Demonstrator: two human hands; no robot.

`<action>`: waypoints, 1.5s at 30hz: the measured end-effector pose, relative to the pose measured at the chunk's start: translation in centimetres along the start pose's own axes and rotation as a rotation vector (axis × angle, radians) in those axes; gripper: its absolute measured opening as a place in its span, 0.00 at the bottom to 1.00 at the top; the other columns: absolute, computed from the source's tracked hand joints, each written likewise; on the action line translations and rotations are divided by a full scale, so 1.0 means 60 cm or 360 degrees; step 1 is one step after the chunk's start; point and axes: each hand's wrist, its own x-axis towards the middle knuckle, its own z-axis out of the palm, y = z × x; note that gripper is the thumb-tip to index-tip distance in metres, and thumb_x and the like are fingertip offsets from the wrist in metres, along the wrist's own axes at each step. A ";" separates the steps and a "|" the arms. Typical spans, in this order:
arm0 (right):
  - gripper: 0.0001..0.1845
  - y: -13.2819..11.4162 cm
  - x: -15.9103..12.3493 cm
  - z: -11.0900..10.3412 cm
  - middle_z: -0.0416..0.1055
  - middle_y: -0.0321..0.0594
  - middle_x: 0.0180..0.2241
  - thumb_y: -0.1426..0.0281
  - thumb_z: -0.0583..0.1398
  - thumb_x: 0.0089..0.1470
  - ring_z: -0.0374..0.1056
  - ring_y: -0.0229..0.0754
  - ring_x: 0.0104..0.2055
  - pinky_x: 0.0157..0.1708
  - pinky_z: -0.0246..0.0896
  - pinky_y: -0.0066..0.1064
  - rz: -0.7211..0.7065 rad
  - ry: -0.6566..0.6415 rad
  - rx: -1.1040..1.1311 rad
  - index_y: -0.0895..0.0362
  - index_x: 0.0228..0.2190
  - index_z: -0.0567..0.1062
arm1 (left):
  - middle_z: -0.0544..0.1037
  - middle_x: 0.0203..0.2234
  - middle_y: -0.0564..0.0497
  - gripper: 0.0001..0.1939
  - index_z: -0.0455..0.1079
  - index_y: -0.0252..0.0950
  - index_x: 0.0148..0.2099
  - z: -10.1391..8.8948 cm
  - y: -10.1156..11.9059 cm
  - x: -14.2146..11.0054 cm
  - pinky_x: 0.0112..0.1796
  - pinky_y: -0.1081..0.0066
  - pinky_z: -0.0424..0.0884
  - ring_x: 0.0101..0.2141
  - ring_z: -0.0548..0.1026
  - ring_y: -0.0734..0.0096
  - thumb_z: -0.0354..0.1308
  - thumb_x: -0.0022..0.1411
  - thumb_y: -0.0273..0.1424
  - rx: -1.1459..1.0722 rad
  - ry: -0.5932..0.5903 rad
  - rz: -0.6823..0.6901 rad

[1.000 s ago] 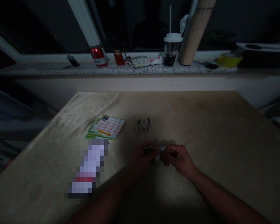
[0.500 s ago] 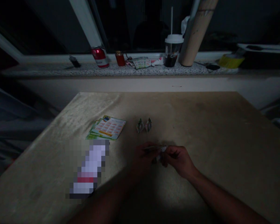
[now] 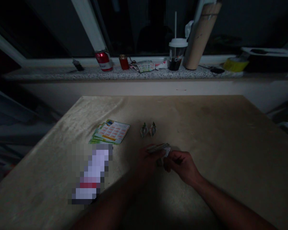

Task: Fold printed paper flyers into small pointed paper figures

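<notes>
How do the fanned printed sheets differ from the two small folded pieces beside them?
The fanned sheets lie flat; the folded pieces rise to pointed tips. The sheets overlap in a loose stack, whereas the pieces sit side by side. Each sheet looks clearly larger than either piece. Both groups rest on the table and show some green.

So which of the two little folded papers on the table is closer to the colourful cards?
The left folded paper. It sits between the cards and the right folded paper, which is farther from them.
</notes>
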 end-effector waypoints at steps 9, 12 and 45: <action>0.18 0.003 0.000 0.004 0.71 0.35 0.17 0.61 0.68 0.53 0.64 0.34 0.19 0.21 0.58 0.27 0.0028 -0.0032 -0.0059 0.58 0.18 0.74 | 0.82 0.27 0.49 0.09 0.81 0.33 0.32 0.001 -0.005 0.005 0.31 0.69 0.71 0.28 0.76 0.66 0.71 0.47 0.31 -0.0036 0.0103 -0.0029; 0.18 0.008 0.000 0.004 0.71 0.35 0.17 0.62 0.67 0.54 0.64 0.34 0.19 0.21 0.57 0.26 0.0040 -0.0043 -0.0073 0.58 0.19 0.74 | 0.82 0.27 0.48 0.09 0.81 0.33 0.32 0.001 -0.003 0.004 0.31 0.69 0.71 0.28 0.76 0.65 0.71 0.47 0.32 -0.0036 0.0109 -0.0036; 0.17 -0.012 0.005 -0.031 0.72 0.36 0.17 0.57 0.70 0.51 0.65 0.36 0.17 0.18 0.61 0.27 -0.0120 0.0193 -0.0012 0.58 0.23 0.79 | 0.80 0.23 0.48 0.11 0.81 0.31 0.33 -0.013 0.000 0.000 0.27 0.70 0.68 0.23 0.74 0.68 0.70 0.48 0.33 0.0230 -0.0192 0.0057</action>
